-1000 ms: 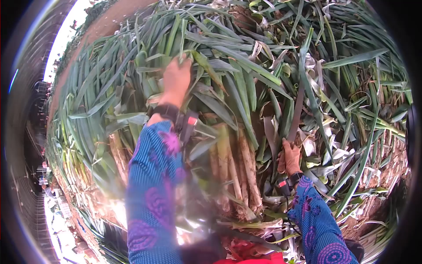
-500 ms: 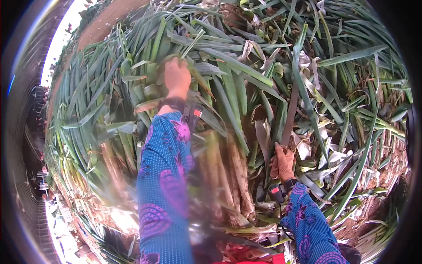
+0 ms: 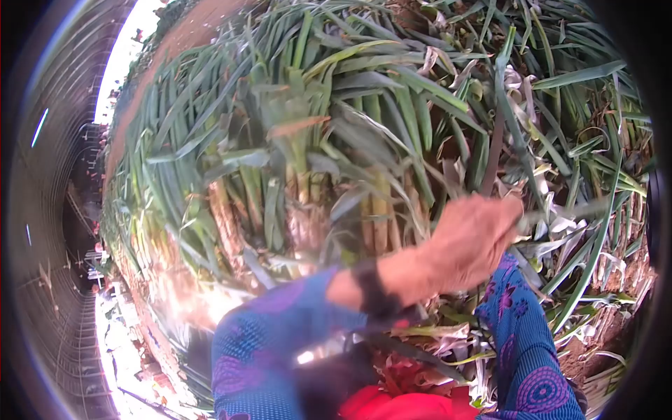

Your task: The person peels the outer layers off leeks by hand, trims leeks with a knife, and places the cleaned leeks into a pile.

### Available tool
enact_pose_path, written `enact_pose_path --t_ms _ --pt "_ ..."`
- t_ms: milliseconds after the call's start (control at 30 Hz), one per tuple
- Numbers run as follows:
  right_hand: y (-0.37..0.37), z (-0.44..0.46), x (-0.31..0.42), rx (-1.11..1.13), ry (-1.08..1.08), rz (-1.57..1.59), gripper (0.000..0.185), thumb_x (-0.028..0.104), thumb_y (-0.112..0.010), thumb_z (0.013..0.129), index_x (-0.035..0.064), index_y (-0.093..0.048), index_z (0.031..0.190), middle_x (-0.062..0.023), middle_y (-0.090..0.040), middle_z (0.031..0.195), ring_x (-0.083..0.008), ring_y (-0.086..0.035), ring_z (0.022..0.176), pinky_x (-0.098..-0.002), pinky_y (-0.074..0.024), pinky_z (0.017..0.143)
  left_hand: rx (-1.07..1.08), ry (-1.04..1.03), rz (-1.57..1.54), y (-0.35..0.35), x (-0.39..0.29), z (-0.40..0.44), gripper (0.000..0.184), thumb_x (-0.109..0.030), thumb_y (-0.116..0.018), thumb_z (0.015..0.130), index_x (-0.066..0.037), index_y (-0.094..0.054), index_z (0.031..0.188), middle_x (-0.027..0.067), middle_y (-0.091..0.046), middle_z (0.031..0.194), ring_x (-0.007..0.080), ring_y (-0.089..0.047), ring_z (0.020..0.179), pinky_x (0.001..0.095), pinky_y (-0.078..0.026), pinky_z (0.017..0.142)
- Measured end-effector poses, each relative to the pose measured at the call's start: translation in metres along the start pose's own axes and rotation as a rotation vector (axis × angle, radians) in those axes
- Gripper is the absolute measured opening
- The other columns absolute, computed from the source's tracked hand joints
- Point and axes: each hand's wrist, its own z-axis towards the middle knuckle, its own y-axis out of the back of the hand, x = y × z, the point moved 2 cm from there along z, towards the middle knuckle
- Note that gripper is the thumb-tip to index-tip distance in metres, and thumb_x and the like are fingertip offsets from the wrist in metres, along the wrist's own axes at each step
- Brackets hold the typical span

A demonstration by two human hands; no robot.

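Observation:
My left hand, smeared by motion, reaches across to the right in front of my right wrist. Its fingers look closed, and a blurred pale green strip, apparently a leek leaf, sticks out beyond the fingertips. Behind it my right hand is hidden; only the blue patterned right sleeve shows. Above that spot rises a long brown blade, a knife, in line with the hidden right hand that gripped it in the earlier view. Leeks with pale stems and long green leaves stand packed in front of me.
More leeks fill the left and back of the pile. Dry peeled leaves lie tangled on the right. Red cloth is at the bottom edge, and brown soil shows at lower right.
My left hand has swung from the leek leaves at upper middle down and right, over my right hand. The view has turned slightly left. My right arm and the knife hold nearly the same position.

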Motion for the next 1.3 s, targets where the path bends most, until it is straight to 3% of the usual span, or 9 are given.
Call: enact_pose_path --t_ms 167,233,267,500,700,833,867,1033,1300 --pt "0.002 -0.019 0.044 0.193 -0.445 -0.2 0.032 0.038 -0.067 0.087 0.0077 -0.058 0.087 -0.007 -0.059 0.063 -0.0195 -0.059 0.05 -0.032 -0.0487 0.045 -0.115 0.803 -0.32 0.024 0.017 -0.173 0.023 -0.009 -0.055 0.086 -0.001 -0.06 0.106 0.0159 -0.064 0.08 0.0195 -0.064 0.068 0.0331 -0.051 0.06" --pt "0.014 -0.024 0.039 0.199 -0.427 -0.153 0.034 0.042 -0.065 0.087 0.009 -0.056 0.088 -0.0055 -0.058 0.065 -0.0174 -0.058 0.052 -0.0304 -0.048 0.046 0.179 0.762 0.644 0.058 0.064 -0.296 0.027 -0.024 -0.069 0.076 -0.01 -0.067 0.098 0.0103 -0.062 0.095 0.0292 -0.059 0.092 0.0389 -0.051 0.072" --pt "0.02 -0.032 0.04 0.2 -0.419 -0.134 0.036 0.045 -0.064 0.088 0.0096 -0.056 0.088 -0.0048 -0.058 0.065 -0.0164 -0.058 0.053 -0.0296 -0.0476 0.046 -0.006 0.518 0.802 0.079 0.076 -0.37 0.03 -0.023 -0.071 0.07 -0.012 -0.068 0.098 0.0094 -0.062 0.095 0.0307 -0.059 0.094 0.0412 -0.05 0.075" --pt "0.032 -0.198 0.074 0.32 -0.269 -0.17 0.03 0.037 -0.058 0.093 0.0075 -0.055 0.09 -0.0023 -0.053 0.062 -0.0135 -0.053 0.047 -0.026 -0.045 0.043 -1.031 1.666 0.47 0.13 -0.035 -0.804 0.024 -0.02 -0.057 0.08 -0.005 -0.062 0.098 0.011 -0.06 0.082 0.0267 -0.059 0.072 0.0383 -0.049 0.061" --pt "0.006 -0.338 0.048 0.698 -0.536 -0.341 0.024 0.028 -0.054 0.095 0.0076 -0.056 0.083 -0.0006 -0.052 0.063 -0.0108 -0.047 0.047 -0.0243 -0.0391 0.043 -1.308 1.65 0.454 0.128 -0.083 -0.949 0.024 -0.017 -0.044 0.088 0.002 -0.056 0.097 0.0123 -0.059 0.07 0.0233 -0.058 0.054 0.0359 -0.048 0.048" --pt "-0.01 -0.393 0.024 0.678 -0.605 -0.22 0.024 0.031 -0.055 0.095 0.008 -0.057 0.087 0.0015 -0.052 0.063 -0.0081 -0.046 0.046 -0.0231 -0.0374 0.041 -0.793 1.57 0.632 0.165 -0.057 -0.852 0.035 -0.028 -0.046 0.097 0.005 -0.058 0.102 0.0185 -0.063 0.083 0.0296 -0.062 0.077 0.0404 -0.048 0.069" --pt "-0.017 -0.402 0.027 0.664 -0.707 -0.171 0.025 0.032 -0.054 0.095 0.0078 -0.058 0.088 0.002 -0.052 0.064 -0.0074 -0.046 0.047 -0.0227 -0.0372 0.041 -1.025 1.418 0.353 0.172 -0.03 -0.86 0.034 -0.028 -0.046 0.096 0.003 -0.057 0.104 0.0157 -0.061 0.08 0.0296 -0.059 0.072 0.0425 -0.047 0.071" --pt "-0.033 -0.42 0.006 0.724 -0.879 -0.113 0.022 0.032 -0.052 0.097 0.0111 -0.053 0.088 0.0079 -0.039 0.059 -0.0061 -0.04 0.048 -0.0218 -0.0297 0.042 -0.841 1.133 0.259 0.181 -0.003 -0.603 0.021 -0.017 -0.046 0.097 0.001 -0.057 0.097 0.0057 -0.053 0.075 0.0136 -0.051 0.061 0.0272 -0.046 0.055" --pt "-0.063 -0.424 -0.042 0.614 -0.807 -0.081 0.025 0.031 -0.054 0.095 0.0072 -0.054 0.089 0.0021 -0.044 0.059 -0.0107 -0.043 0.049 -0.0264 -0.0345 0.044 -0.749 0.975 -0.225 0.107 0.048 -0.47 0.03 -0.034 -0.047 0.101 -0.006 -0.055 0.094 -0.0053 -0.044 0.061 0.0043 -0.041 0.051 0.0214 -0.033 0.042"
